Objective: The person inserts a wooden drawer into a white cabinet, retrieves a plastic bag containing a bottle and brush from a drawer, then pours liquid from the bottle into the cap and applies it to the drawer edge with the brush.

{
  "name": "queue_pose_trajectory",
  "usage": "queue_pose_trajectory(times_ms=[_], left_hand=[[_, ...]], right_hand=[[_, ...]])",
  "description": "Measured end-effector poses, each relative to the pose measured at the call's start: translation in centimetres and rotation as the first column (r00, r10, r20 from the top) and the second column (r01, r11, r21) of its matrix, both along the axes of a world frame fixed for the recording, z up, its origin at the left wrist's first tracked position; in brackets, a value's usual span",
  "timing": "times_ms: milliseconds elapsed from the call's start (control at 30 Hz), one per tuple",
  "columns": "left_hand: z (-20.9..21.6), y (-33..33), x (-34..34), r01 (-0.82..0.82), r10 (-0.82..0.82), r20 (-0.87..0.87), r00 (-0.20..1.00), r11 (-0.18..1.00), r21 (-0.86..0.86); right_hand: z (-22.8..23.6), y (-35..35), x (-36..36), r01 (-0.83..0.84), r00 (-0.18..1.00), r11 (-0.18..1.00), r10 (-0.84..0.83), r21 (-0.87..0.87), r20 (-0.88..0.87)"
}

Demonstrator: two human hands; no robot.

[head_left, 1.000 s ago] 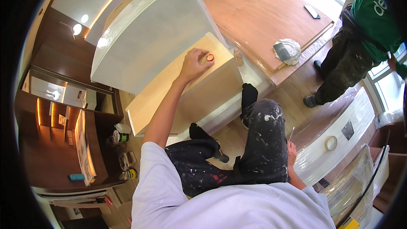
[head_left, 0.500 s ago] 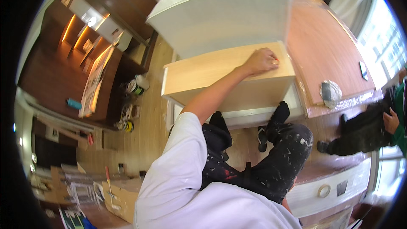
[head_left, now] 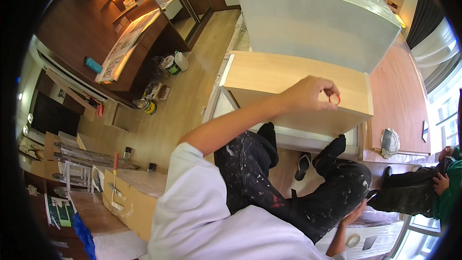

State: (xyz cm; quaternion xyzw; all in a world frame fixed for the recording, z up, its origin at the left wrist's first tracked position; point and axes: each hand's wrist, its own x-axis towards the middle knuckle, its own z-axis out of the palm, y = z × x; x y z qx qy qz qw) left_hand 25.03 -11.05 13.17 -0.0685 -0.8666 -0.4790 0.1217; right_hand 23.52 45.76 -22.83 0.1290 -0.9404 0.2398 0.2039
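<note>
My left hand [head_left: 308,95] hovers above the light wood drawer box [head_left: 288,73], fingers pinching a small red-orange ring-shaped thing [head_left: 335,99]. What exactly the ring is, I cannot make out. Behind the box stands a large white cabinet body [head_left: 313,26], its top wrapped in plastic film. Low on the right, my right hand [head_left: 353,214] is beside my paint-spotted right knee. Its fingers are curled and partly hidden, and a thin dark thing shows at their tips, too small to name.
A wrapped wooden panel [head_left: 397,96] on the right bears a crumpled pale bundle [head_left: 390,143] and a phone [head_left: 425,131]. A person in green [head_left: 447,188] stands at far right. Paint buckets [head_left: 170,64] are on the left floor; a cardboard box [head_left: 130,202] lies lower left. A tape roll [head_left: 352,240] is lower right.
My left hand has lifted off the box's top and come nearer, with the red ring now clearer. My right hand has come into sight beside the knee. The view has swung left.
</note>
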Motion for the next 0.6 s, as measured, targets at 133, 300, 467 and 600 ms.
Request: queue_pose_trajectory(times_ms=[133, 300, 467, 600], left_hand=[[-0.8, 0.7, 4.5, -0.017, 0.001, 0.093, 0.996, 0.985, 0.169], [-3.0, 1.1, 6.2, -0.116, 0.109, 0.058, 0.992, 0.984, 0.133], [-3.9, 1.5, 6.8, -0.163, 0.157, 0.046, 0.987, 0.958, 0.236], [-4.3, 1.8, 7.3, -0.218, 0.210, 0.069, 0.975, 0.965, 0.146]], right_hand=[[10.7, -2.7, -12.3, -0.018, 0.993, 0.961, -0.014, -0.277, -0.113], [27.8, -13.8, -18.2, -0.340, 0.940, 0.791, 0.301, -0.509, -0.160], [36.3, -24.9, -13.3, -0.466, 0.779, 0.475, 0.621, -0.746, -0.090], [34.8, -29.8, -9.3, -0.505, 0.627, 0.145, 0.739, -0.851, -0.246]])
